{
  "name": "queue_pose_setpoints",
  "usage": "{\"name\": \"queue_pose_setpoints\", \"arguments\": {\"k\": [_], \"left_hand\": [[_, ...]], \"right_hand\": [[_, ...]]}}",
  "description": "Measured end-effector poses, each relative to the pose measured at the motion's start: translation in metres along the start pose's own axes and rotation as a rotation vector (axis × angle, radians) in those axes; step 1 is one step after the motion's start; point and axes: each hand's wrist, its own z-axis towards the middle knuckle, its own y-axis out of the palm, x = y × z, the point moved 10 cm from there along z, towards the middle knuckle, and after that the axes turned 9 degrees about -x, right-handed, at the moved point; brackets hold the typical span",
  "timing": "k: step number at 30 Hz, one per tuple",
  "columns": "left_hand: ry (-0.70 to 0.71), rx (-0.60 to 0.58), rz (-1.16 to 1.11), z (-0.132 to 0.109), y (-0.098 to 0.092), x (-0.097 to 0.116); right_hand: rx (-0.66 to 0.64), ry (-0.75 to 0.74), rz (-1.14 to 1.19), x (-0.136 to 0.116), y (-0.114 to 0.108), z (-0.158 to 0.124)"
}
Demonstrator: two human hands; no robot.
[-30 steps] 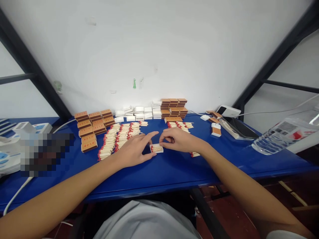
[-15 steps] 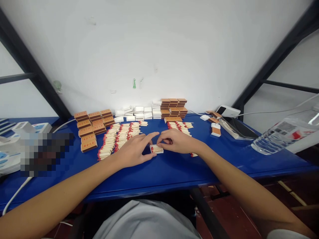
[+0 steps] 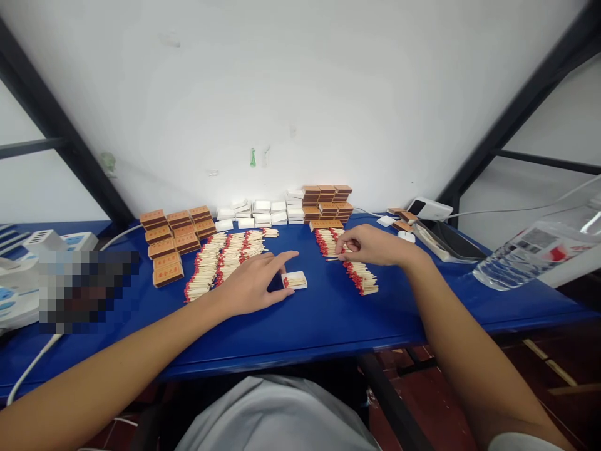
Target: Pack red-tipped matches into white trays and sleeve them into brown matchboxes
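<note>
A small white matchbox tray [image 3: 300,279] with some red-tipped matches in it lies on the blue table. My left hand [image 3: 253,282] steadies its left end, thumb at the near edge, index finger stretched out above. To the right, my right hand [image 3: 366,244] is over the right-hand pile of matches [image 3: 361,279], thumb and index finger pinched together. Light match sticks show at the fingertips; how many is hidden. More matches [image 3: 326,241] lie just beyond these fingers. Long rows of matches [image 3: 225,260] spread beside and behind my left hand.
Brown matchboxes are stacked at the left [image 3: 173,241] and at the back [image 3: 328,203]. White trays [image 3: 263,213] line the wall. On the right are a black phone-like device [image 3: 451,241] and a water bottle [image 3: 530,254]; a power strip [image 3: 28,282] stands at far left.
My right hand has moved from the tray rightward to the match pile, uncovering the tray's right part and the near matches. My left hand has stayed at the tray.
</note>
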Motion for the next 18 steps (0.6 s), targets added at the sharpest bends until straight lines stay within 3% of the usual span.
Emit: {"name": "queue_pose_setpoints", "arguments": {"k": [9, 18], "left_hand": [[-0.016, -0.009, 0.011, 0.0, 0.001, -0.002], [-0.017, -0.021, 0.02, 0.0, 0.002, -0.001]], "right_hand": [[-0.036, 0.018, -0.008, -0.003, 0.013, 0.012], [0.001, -0.002, -0.025, -0.001, 0.009, 0.012]]}}
